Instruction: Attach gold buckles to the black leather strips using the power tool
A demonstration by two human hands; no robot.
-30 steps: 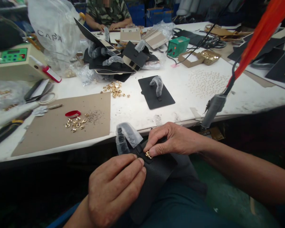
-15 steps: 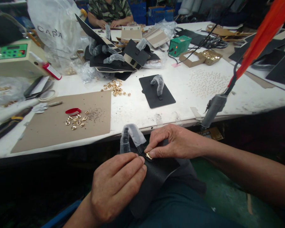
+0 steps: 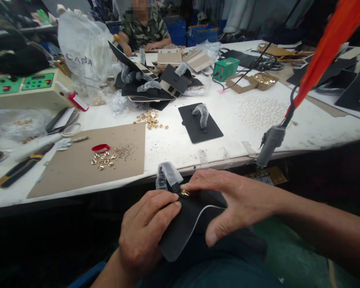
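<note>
A black leather panel [image 3: 177,236] with a pale cut edge is held over my lap, its lower right side curling up. At its far end rises a handle [image 3: 169,174] wrapped in clear plastic. A gold metal fitting [image 3: 185,193] sits on the panel beside the handle's base. My left hand [image 3: 148,224] grips the panel, fingertips pressed on its face just left of the fitting; the thumb is hidden. My right hand [image 3: 228,196] is open, its index fingertip touching the fitting and its thumb spread wide toward me.
On the white table [image 3: 168,150] lie a cardboard sheet [image 3: 63,172] with gold fittings, pliers [image 3: 24,168], and another black panel [image 3: 199,128]. A grey tool [image 3: 270,146] hangs at the right under orange strips. A person [image 3: 144,30] sits across the table.
My right thumb has moved off the gold fitting and away from the index finger. The panel's lower edge now curls upward. The view has tilted up slightly, showing more of the person opposite.
</note>
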